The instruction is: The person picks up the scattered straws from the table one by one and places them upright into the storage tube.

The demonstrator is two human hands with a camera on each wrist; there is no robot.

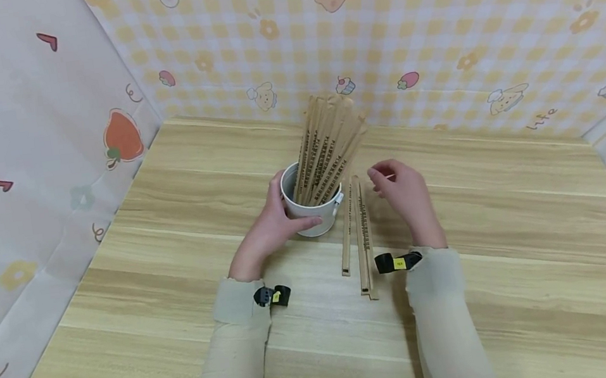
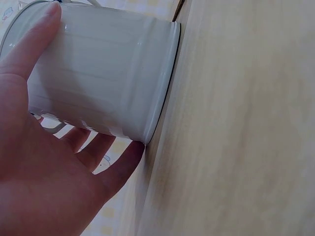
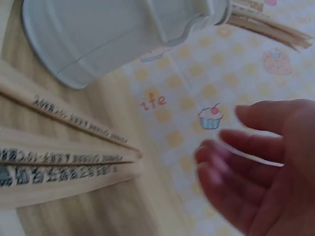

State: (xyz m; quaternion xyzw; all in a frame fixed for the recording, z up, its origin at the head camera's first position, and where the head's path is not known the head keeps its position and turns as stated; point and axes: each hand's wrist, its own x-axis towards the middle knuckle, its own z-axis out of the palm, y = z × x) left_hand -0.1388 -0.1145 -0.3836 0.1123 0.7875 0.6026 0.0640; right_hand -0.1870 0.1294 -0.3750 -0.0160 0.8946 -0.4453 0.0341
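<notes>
My left hand (image 1: 275, 218) grips a small white metal bucket (image 1: 315, 224) round its side. In the left wrist view the thumb lies along the bucket wall (image 2: 98, 69), with the other fingers on the opposite side. A bundle of chopsticks in brown printed paper sleeves (image 1: 327, 154) leans out of the bucket toward the wall. Beside it, to the right, several more sleeved chopsticks (image 1: 363, 238) lie on the table. My right hand (image 1: 403, 191) hovers just right of them, its fingers loosely bent and thumb apart; nothing is between them in the right wrist view.
The wooden table (image 1: 177, 282) meets a yellow checked wall covering (image 1: 431, 25) at the back. A white patterned covering (image 1: 29, 116) stands along the left side. Dark straps with small devices (image 1: 399, 262) sit on both sleeves at the wrists.
</notes>
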